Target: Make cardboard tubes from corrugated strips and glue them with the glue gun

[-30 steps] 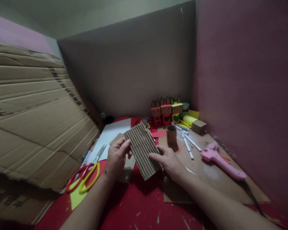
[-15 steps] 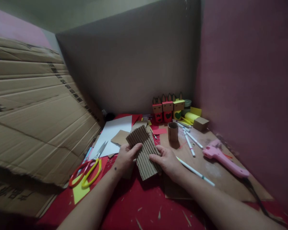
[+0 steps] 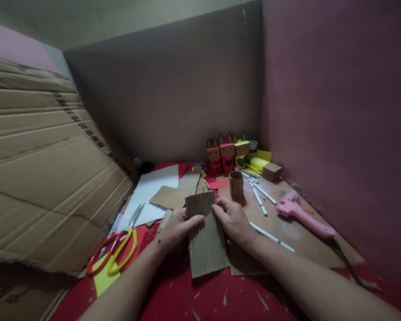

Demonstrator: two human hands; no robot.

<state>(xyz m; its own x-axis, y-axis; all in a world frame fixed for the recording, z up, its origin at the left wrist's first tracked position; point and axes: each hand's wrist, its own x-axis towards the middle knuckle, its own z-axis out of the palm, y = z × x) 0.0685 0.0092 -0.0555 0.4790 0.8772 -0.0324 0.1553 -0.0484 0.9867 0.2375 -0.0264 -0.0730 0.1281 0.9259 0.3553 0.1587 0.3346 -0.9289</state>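
Between my hands is a rectangular piece of corrugated cardboard (image 3: 207, 240), ridged side up, its ridges running lengthwise. My left hand (image 3: 180, 227) grips its left edge, thumb on top and the other fingers partly hidden. On the opposite edge my right hand (image 3: 234, 220) pinches near the upper corner. Just beyond stands a short brown cardboard tube (image 3: 236, 184), upright. Flat brown cardboard pieces (image 3: 169, 197) lie behind my left hand. Scissors (image 3: 115, 254) with one red and one yellow handle rest to the left, blades on a white sheet (image 3: 157, 185).
A pink glue gun (image 3: 305, 216) with a black cord lies on a cardboard board (image 3: 321, 252) at right, among several white markers (image 3: 272, 236). Three red and yellow box-headed figures (image 3: 227, 154) stand at the back. A large cardboard sheet (image 3: 43, 178) leans at left over the red table (image 3: 173, 294).
The corrugated piece has turned from slanted to nearly upright in view and come lower, nearer to me. Both hands still hold it. My view has shifted slightly to the right.
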